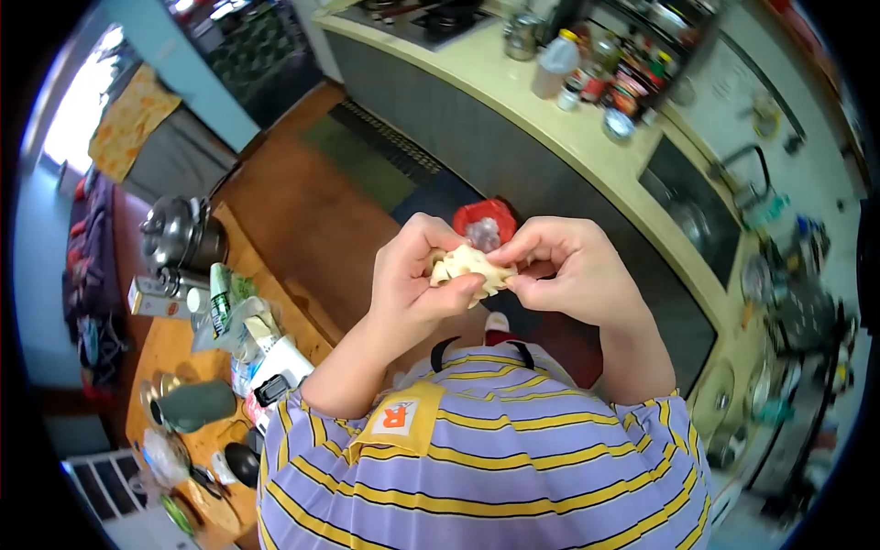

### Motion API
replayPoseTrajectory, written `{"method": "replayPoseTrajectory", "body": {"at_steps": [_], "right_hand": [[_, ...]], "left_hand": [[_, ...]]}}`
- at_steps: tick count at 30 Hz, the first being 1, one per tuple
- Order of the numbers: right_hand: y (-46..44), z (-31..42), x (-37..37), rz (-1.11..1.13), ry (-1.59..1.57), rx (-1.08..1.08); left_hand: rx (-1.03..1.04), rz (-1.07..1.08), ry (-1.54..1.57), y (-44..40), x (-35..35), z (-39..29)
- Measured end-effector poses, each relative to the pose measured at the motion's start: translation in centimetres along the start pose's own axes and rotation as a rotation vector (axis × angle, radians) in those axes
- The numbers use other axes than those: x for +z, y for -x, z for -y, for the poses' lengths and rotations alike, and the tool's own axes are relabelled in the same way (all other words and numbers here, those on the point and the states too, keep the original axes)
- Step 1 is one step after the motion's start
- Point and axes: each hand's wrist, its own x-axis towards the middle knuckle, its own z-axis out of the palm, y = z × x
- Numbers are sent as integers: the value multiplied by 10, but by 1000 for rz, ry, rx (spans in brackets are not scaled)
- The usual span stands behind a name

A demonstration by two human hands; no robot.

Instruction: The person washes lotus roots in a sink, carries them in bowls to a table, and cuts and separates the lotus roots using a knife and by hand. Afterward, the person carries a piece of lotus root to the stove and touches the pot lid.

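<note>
Between my hands, in front of my chest, is a pale dumpling (472,268) with a wavy, pleated edge. My left hand (412,280) is wrapped round its left side, the thumb lying across the front of the dough. The thumb and forefinger of my right hand (573,270) pinch the dumpling's right edge. My fingers hide part of the dough, so its underside cannot be seen.
Behind my hands a red bin (467,216) with a clear plastic liner stands on the floor. To the left is a wooden table (206,449) with a steel pot (170,236) and a dark green cup (197,405). A pale counter (513,90) with bottles and a sink (687,202) curves along the right.
</note>
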Motion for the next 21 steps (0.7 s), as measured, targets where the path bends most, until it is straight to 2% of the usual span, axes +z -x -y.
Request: {"method": "replayPoseTrajectory", "body": {"at_steps": [2,6,7,10,11,14,18,21], "right_hand": [[-47,1,-24,136,-39,-22],[-141,11,-41,332,-72,49],[-164,14,-41,387,-82,67],[-235,9,-34,476,-96,98],[-257,13,-22,428,-102,71],[-334,12,1,440,-36,-1],[-456,20,37,475,36,-73],[-551,42,64,510,28,-63]], "left_hand": [[95,-47,-219,-30,-14,8],[61,-208,-321,-75,-52,21],[-6,-261,-206,-83,-62,24],[27,-393,-161,-105,-101,48],[43,-432,-180,-114,-118,55],[135,-518,-153,-151,-176,73],[206,-462,-231,-208,-287,88],[61,-473,-29,-259,-368,86]]}}
